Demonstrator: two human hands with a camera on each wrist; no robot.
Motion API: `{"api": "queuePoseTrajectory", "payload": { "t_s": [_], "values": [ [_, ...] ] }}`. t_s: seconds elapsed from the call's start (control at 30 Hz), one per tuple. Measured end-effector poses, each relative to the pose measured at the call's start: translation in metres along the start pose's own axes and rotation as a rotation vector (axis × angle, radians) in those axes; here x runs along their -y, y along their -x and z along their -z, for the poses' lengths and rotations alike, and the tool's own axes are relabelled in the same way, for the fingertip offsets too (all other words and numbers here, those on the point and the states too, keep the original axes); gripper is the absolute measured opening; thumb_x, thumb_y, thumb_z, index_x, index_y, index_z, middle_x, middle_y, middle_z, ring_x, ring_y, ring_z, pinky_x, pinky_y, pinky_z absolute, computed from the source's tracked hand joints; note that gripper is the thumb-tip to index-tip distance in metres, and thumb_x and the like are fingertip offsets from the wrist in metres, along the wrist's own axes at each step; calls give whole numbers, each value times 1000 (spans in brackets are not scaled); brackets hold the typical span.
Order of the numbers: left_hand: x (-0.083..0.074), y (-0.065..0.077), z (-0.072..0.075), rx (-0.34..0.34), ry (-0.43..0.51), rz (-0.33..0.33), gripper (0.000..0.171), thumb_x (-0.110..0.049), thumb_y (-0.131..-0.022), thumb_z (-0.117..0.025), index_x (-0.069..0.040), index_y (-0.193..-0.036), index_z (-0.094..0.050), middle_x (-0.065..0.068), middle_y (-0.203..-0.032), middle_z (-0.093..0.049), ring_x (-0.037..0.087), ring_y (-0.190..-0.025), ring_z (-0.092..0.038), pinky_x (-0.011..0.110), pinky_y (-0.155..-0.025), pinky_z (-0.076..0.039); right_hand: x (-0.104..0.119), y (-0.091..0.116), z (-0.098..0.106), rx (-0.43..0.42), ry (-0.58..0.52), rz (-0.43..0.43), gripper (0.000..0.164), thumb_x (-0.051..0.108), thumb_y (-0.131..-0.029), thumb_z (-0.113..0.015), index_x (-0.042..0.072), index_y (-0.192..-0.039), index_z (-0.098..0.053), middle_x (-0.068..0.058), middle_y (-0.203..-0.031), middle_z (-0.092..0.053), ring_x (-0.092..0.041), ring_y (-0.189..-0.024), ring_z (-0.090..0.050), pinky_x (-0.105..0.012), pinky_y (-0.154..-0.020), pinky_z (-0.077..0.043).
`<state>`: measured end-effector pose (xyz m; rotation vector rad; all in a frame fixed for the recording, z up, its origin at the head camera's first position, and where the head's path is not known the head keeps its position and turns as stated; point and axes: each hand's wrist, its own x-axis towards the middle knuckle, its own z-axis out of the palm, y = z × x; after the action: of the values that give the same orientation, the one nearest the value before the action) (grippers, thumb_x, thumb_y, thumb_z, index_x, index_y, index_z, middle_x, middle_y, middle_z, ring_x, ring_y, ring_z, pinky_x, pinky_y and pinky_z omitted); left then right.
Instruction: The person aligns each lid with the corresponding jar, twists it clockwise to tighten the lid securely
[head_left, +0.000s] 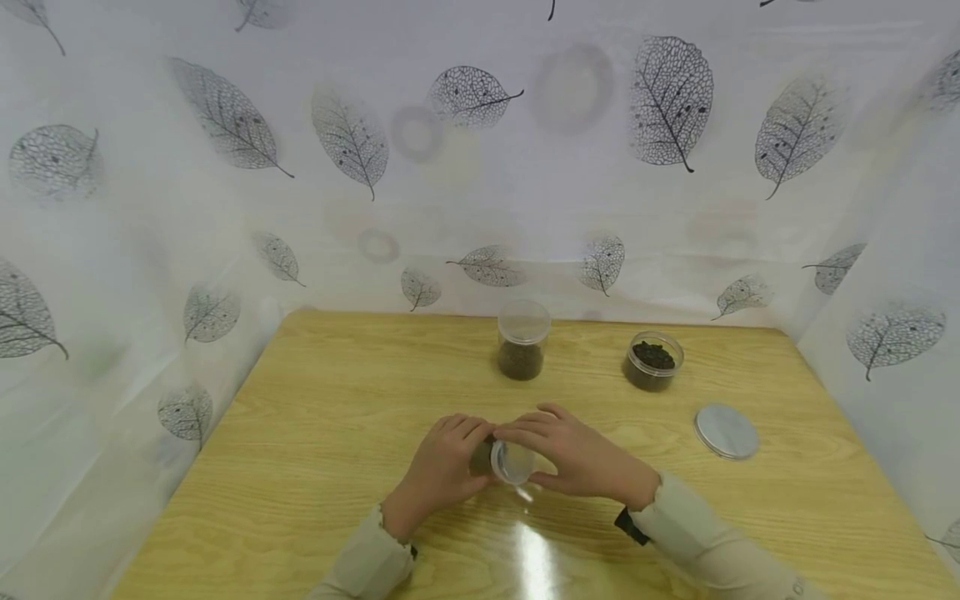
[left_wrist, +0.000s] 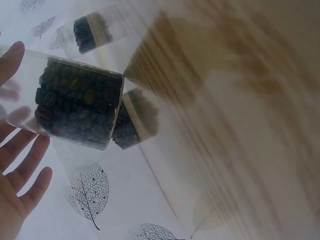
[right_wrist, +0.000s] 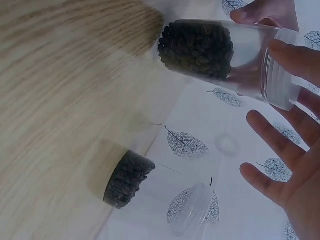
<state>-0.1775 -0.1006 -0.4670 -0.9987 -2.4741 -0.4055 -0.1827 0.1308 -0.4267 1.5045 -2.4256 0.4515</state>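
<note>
A clear plastic jar (head_left: 483, 457) part-filled with dark coffee beans is held between both hands. My left hand (head_left: 446, 462) grips its body; in the left wrist view the thumb lies on one side of the jar (left_wrist: 80, 100) and the fingers on the other. At the jar's top, my right hand (head_left: 566, 454) pinches the clear, ridged lid (right_wrist: 282, 70) between thumb and forefinger, its other fingers spread out. The right wrist view shows the beans gathered at the bottom of the jar (right_wrist: 197, 50), with clear space above them.
A second clear jar (head_left: 522, 350) with dark contents stands at the back middle of the wooden table (head_left: 360, 392). To its right is a low, uncovered round container (head_left: 651, 367) of dark beans. A silver round lid (head_left: 727, 431) lies nearer me. A leaf-patterned curtain (head_left: 480, 183) surrounds the table.
</note>
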Motion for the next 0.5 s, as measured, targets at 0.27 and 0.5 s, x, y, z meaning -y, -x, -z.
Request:
{"api": "queuePoseTrajectory", "payload": {
  "t_s": [0.27, 0.5],
  "values": [
    [-1, -1, 1, -3, 6, 0, 59, -42, -62, -85, -15, -110, -64, -4, -105, -66, 12, -97, -60, 33, -89, -51, 6, 5, -7, -59, 17, -81, 72, 30, -69, -82, 14, -133, -51, 2, -126, -61, -16, -113, -58, -51, -100, -43],
    [-2, -1, 0, -18, 11, -2, 58, -42, -62, -85, -16, -109, -64, -5, -104, -67, 12, -95, -61, 33, -88, -51, 15, 10, -21, -195, 37, -157, 72, 32, -67, -83, 14, -130, -54, 2, -119, -63, -17, -108, -60, -52, -95, -46]
  ]
}}
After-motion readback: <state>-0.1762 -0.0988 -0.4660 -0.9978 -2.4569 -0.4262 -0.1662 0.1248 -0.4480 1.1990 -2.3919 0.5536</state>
